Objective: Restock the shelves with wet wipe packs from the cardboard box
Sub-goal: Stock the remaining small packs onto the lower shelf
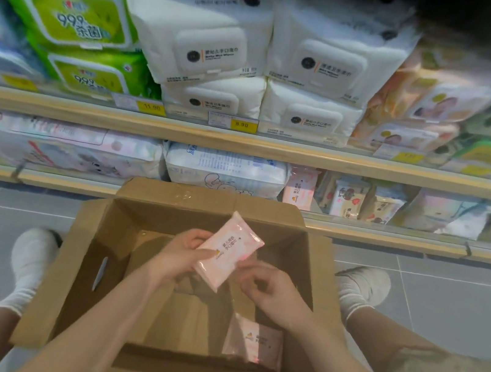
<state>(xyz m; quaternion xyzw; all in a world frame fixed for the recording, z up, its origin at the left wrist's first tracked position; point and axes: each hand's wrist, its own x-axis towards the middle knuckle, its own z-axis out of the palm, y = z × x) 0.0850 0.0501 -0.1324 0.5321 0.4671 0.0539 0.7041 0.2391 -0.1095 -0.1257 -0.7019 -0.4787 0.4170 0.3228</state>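
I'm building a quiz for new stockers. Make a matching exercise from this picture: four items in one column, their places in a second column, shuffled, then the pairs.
Items:
1. pink wet wipe pack in hand
2. second pink pack
3. green packs
4. yellow 8.90 price tag

Places:
A. upper shelf, far left
B. lying on the cardboard box floor
C. front rail of the upper shelf, below the white packs
D. held above the box, gripped by the left hand, right hand at its lower end

Pairs: 1-D, 2-B, 3-A, 4-C
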